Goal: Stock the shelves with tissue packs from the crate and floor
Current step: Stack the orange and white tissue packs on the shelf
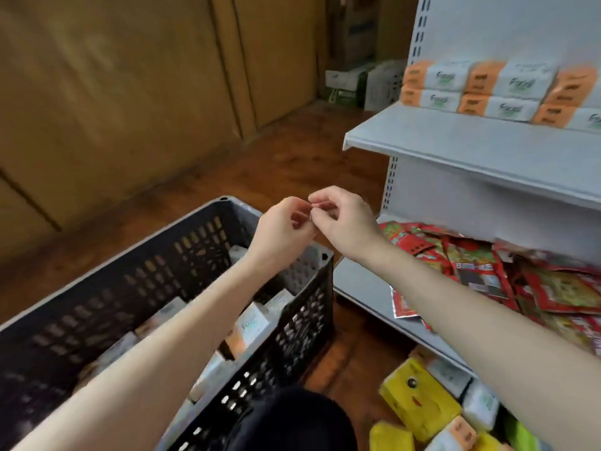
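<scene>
My left hand (286, 227) and my right hand (341, 219) meet in mid-air above the far corner of the dark plastic crate (302, 323). Their fingertips are pinched together and touching; whether something tiny sits between them I cannot tell. White and orange tissue packs (252, 327) lie inside the crate under my left forearm. More white and orange tissue packs (494, 89) stand stacked two high on the upper grey shelf (455, 148) to the right. Yellow and white packs (419, 405) lie on the floor at the bottom right.
The lower shelf (364, 284) holds a heap of red packets (487, 271). Brown cardboard boxes (113, 92) line the back left. A white basket (380, 83) sits on the wooden floor (276, 164) behind the shelf unit. A dark-clothed knee (292, 421) is at the bottom.
</scene>
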Motion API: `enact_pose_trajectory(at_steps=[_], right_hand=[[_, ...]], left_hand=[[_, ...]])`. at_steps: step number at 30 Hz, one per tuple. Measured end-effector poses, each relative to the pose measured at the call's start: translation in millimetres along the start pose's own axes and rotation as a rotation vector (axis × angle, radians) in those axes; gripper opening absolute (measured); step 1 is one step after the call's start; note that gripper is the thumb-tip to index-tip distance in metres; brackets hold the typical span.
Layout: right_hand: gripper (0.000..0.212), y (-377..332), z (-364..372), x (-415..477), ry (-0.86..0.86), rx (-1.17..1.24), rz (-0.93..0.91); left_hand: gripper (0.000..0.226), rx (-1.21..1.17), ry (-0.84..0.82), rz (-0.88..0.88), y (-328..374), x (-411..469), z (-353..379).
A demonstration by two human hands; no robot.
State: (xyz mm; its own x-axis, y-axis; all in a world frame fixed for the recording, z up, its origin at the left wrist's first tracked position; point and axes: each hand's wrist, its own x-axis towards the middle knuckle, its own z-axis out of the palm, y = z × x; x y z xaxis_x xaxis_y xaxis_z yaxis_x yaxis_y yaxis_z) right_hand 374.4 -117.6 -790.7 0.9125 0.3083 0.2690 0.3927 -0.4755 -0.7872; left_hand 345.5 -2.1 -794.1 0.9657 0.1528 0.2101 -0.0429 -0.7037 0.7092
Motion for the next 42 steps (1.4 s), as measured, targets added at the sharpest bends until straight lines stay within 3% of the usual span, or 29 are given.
enact_pose_trajectory(at_steps=[5, 10, 17, 20, 22, 25, 27, 30, 32, 34, 38, 42], right_hand=[[0.027, -16, 104, 12, -0.277, -0.022, 0.005], [0.034, -24, 192, 24, -0.581, -0.093, 0.138], [0.04, -42, 300, 21, -0.9, -0.128, 0.381], [0.035, -46, 343, 6, -1.043, -0.157, 0.403], [0.02, -45, 371, -7, -1.099, -0.247, 0.349], [0.026, -44, 392, -22, -1.158, -0.307, 0.33], [0.011, -41, 395, -25, -1.171, -0.293, 0.367], [0.04, -35, 395, -25, -1.115, -0.216, 0.43], [0.048, -31, 397, -25, -1.091, -0.136, 0.492], [0.048, -30, 399, -24, -1.052, -0.057, 0.566], [0.048, -31, 397, -20, -0.952, 0.105, 0.715], [0.027, -32, 381, -9, -0.867, 0.113, 0.778]], left_hand=[[0.024, 0.087, -0.095, -0.164, -105, -24, -53], [0.03, 0.227, -0.214, -0.401, -200, -47, -94], [0.044, 0.564, -0.558, -0.679, -288, -93, -136], [0.063, 0.667, -0.702, -0.783, -312, -110, -138], [0.081, 0.705, -0.787, -0.803, -327, -115, -131], [0.105, 0.687, -0.824, -0.836, -339, -114, -121], [0.11, 0.692, -0.837, -0.875, -341, -111, -118], [0.08, 0.68, -0.893, -0.915, -345, -108, -117], [0.069, 0.72, -0.906, -0.881, -343, -106, -119], [0.07, 0.728, -0.869, -0.859, -338, -103, -122], [0.047, 0.653, -0.709, -0.746, -330, -98, -128], [0.033, 0.366, -0.792, -0.881, -317, -91, -128]])
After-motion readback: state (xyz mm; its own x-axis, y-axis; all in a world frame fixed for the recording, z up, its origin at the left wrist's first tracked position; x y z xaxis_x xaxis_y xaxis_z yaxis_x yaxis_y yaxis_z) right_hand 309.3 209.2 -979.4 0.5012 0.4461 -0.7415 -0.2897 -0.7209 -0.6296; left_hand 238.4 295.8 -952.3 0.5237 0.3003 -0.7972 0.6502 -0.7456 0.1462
